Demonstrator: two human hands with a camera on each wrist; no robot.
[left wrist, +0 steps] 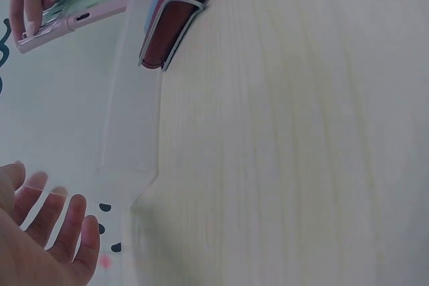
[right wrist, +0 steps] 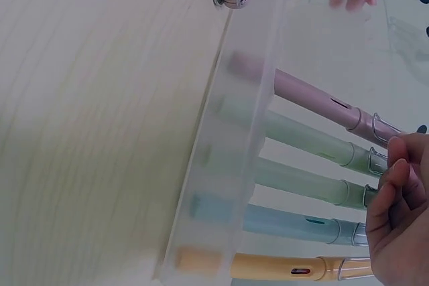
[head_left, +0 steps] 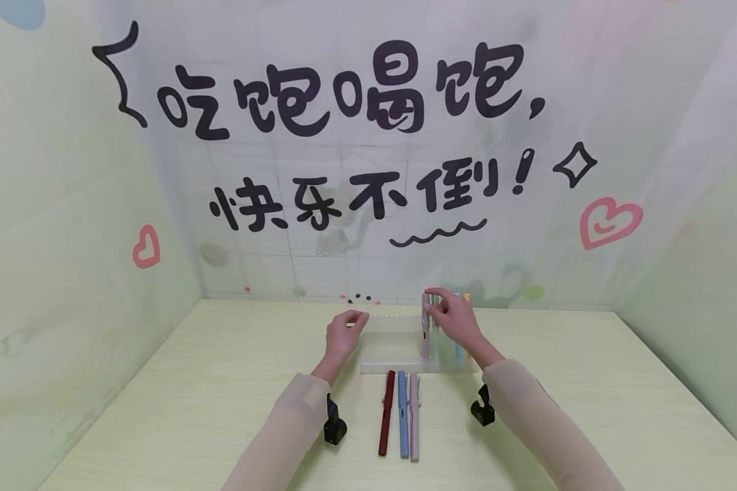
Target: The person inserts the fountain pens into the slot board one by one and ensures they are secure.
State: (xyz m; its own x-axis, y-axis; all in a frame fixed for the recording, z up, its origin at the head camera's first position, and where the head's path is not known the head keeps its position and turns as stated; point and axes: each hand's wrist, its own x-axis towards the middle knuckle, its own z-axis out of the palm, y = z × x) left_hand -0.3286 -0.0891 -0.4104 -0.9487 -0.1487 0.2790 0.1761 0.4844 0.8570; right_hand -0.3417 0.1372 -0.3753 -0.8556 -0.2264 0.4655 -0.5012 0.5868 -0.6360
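A frosted pen stand (head_left: 388, 344) stands on the table between both hands. At its upper left corner, my left hand (head_left: 342, 337) grips the edge, with fingertips partly behind the translucent panel in the left wrist view. My right hand (head_left: 457, 320) pinches the cap end of a pale purple fountain pen (right wrist: 315, 98), which leans in the stand with its lower end behind the front lip. Beside it in the right wrist view are two green pens (right wrist: 301, 136), a blue pen (right wrist: 285, 224) and an orange pen (right wrist: 275, 266), all held in the stand.
On the table in front of the stand lie a dark red pen (head_left: 386, 413), a blue pen (head_left: 403, 417) and a pink pen (head_left: 414, 421), side by side. Behind the stand rises a printed backdrop (head_left: 319, 273). Black wrist cameras (head_left: 334, 426) hang under the sleeves.
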